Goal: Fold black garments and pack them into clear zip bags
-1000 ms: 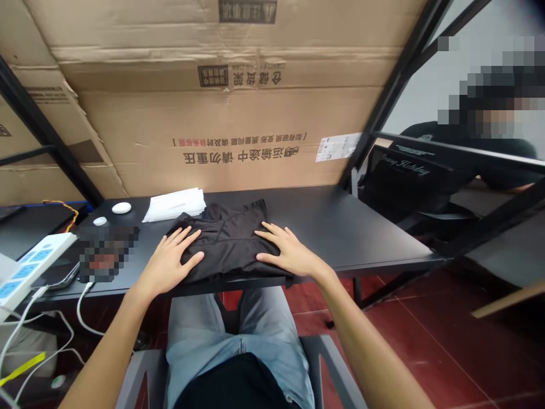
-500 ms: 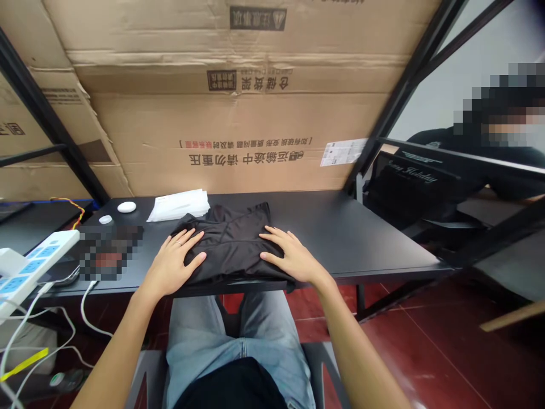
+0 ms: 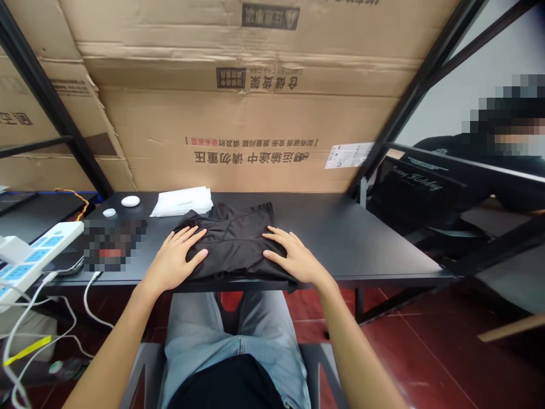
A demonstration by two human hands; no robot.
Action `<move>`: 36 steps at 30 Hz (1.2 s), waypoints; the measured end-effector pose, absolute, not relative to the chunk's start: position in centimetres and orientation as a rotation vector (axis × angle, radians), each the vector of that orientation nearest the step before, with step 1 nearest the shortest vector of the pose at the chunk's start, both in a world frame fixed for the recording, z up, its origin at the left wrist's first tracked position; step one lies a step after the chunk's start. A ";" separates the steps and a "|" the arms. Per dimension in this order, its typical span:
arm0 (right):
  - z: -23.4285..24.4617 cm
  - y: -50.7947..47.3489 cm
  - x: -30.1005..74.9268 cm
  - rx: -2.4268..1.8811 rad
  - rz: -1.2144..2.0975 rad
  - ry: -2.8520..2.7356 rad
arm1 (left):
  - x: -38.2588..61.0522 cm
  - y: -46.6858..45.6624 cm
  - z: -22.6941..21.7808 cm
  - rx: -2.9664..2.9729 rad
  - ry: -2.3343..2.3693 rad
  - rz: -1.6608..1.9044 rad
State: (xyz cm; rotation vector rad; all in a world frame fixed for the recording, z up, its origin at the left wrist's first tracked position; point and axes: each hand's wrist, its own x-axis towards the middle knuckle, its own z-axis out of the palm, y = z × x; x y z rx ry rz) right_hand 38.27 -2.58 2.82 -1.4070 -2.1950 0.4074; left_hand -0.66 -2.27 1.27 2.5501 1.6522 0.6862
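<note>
Cloth: black cloth [image 3: 232, 244], wrinkled w/ seams showing, lies on counter [image 3: 344, 238], a bit L of frame ctr & just below mid-height; its lower R corner hangs past the near edge.
Your L hand: left hand [image 3: 176, 258] flat, palm down on cloth's L side, fingers spread wide; thin ring [image 3: 181, 239] on one finger.
Your R hand: right hand [image 3: 293, 255] flat on cloth's R side, fingers also apart, thumb pointing in toward frame ctr.
Grip: both hands wide, nothing pinched; you've got cloth between & under them.
Paper: white paper [image 3: 181, 203] L of ctr, just behind cloth; can't tell if they touch.
Discs: white disc [image 3: 130, 201] & smaller cap [image 3: 109, 212], mid-left, near each other.
Blurred item: dark, pixelated item [image 3: 113, 245] mid-left, below cap; white cable [image 3: 87, 298] runs down from its near end.
Strip: power strip [image 3: 40, 258], blue sockets, far L, tilted; plug [image 3: 15, 250] in it.
Backdrop: cardboard [image 3: 238, 116] across top, print upside down; white label [image 3: 349, 155] upper R.
Upper R: a person [image 3: 502, 162] in black, beyond frame bar [image 3: 460, 162].
Bottom ctr: your jeans [image 3: 238, 341], grey chair [image 3: 147, 369] arms either side, red floor [image 3: 417, 346] lower R.
</note>
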 end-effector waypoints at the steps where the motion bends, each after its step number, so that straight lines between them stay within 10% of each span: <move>1: 2.8 -2.6 38.3 -1.407 0.407 -2.193 | -0.7 -2.3 1.3 2.549 1.651 0.688; 36: 3.1 -2.6 38.4 -1.425 0.426 -2.166 | -0.8 -1.9 0.7 2.569 1.632 0.726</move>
